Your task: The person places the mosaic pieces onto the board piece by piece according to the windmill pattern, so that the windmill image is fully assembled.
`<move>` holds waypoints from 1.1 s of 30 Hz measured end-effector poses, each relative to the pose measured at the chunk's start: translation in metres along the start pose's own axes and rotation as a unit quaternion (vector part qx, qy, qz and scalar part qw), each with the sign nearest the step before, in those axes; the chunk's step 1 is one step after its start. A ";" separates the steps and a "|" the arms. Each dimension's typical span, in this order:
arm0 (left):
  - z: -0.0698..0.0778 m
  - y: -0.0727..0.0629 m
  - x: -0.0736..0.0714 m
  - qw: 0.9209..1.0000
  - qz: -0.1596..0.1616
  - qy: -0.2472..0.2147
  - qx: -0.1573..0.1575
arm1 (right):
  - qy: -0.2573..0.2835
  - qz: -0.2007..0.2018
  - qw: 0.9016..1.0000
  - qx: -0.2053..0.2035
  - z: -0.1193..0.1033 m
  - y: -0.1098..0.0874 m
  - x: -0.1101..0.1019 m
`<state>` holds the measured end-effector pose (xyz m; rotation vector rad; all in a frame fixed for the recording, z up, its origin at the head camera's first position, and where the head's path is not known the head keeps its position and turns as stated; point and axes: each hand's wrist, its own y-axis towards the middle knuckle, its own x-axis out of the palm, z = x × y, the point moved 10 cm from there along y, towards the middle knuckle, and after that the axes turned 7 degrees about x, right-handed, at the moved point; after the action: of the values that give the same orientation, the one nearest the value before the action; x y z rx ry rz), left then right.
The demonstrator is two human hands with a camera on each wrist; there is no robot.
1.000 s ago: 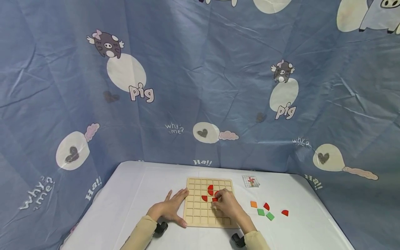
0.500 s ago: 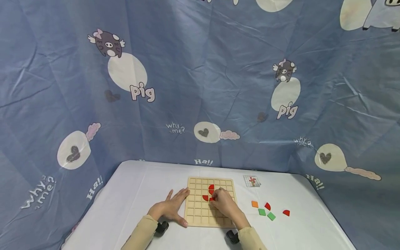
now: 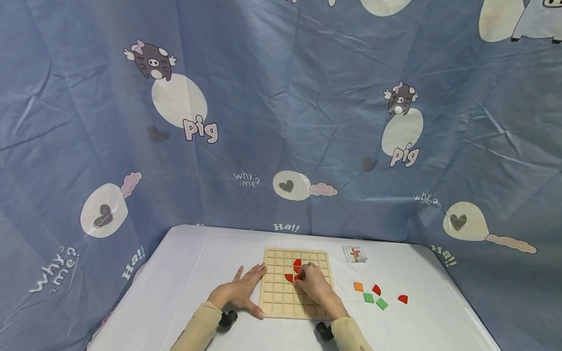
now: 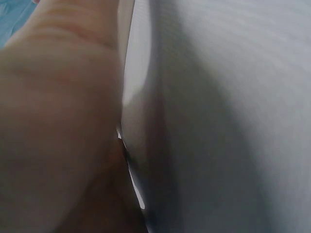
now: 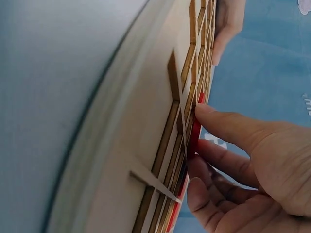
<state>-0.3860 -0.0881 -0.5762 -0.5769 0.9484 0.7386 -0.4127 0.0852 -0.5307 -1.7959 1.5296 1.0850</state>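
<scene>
A pale wooden grid board (image 3: 274, 297) lies on the white table. My left hand (image 3: 239, 294) rests along its left edge, fingers spread and straight. Over the middle of the board, my right hand (image 3: 315, 284) pinches a red quarter-circle tile (image 5: 195, 133) between thumb and fingers, down at the grid. Another red tile (image 3: 288, 278) lies in a cell just left of the fingertips, and red tiles (image 3: 297, 263) sit slightly farther back. My right hand hides part of the cells. The left wrist view shows mostly blurred skin and white cloth.
Right of the board lie an orange square tile (image 3: 358, 286), two green tiles (image 3: 368, 298) and two loose red tiles (image 3: 376, 290). A small clear-gridded card (image 3: 353, 254) with a red figure lies behind them. A blue printed curtain (image 3: 290, 214) borders the table's back.
My right hand has shifted slightly left across the board with the red tile, then held nearly still. The left hand stays at the board's edge.
</scene>
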 end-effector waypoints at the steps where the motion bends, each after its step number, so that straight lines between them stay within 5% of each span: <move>1: 0.000 0.000 0.000 1.000 0.000 0.000 0.001 | 0.002 0.002 1.000 -0.001 0.000 0.001 0.000; 33: 0.000 -0.001 0.001 1.000 -0.001 0.001 0.000 | 0.016 0.018 1.000 -0.006 0.003 0.002 -0.001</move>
<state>-0.3846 -0.0887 -0.5769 -0.5790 0.9496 0.7362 -0.4151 0.0878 -0.5315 -1.8097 1.5830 1.0899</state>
